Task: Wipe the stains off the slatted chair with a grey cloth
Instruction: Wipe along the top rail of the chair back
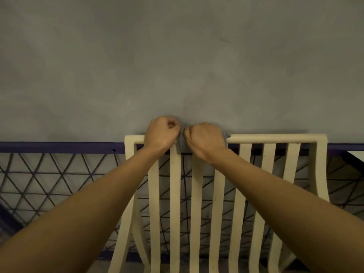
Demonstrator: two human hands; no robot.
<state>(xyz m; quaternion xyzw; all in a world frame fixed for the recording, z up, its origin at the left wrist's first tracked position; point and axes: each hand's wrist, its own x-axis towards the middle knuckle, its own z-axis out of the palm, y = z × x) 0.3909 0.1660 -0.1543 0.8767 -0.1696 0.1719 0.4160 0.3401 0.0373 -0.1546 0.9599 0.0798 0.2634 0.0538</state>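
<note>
Chair: slatted chair (175, 194) standing against mesh railing (49, 180).
Right hand (204, 140): gripping grey cloth (181, 144) on top rail (275, 137).
Left hand (161, 133): curling beside cloth; grasp unclear.

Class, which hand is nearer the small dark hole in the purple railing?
Left. The left hand is curled over the chair's top rail, right of the hole; the right hand holds the grey cloth farther right.

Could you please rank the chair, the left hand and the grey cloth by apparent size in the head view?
1. chair
2. left hand
3. grey cloth, though the right hand covers part of it.
</note>
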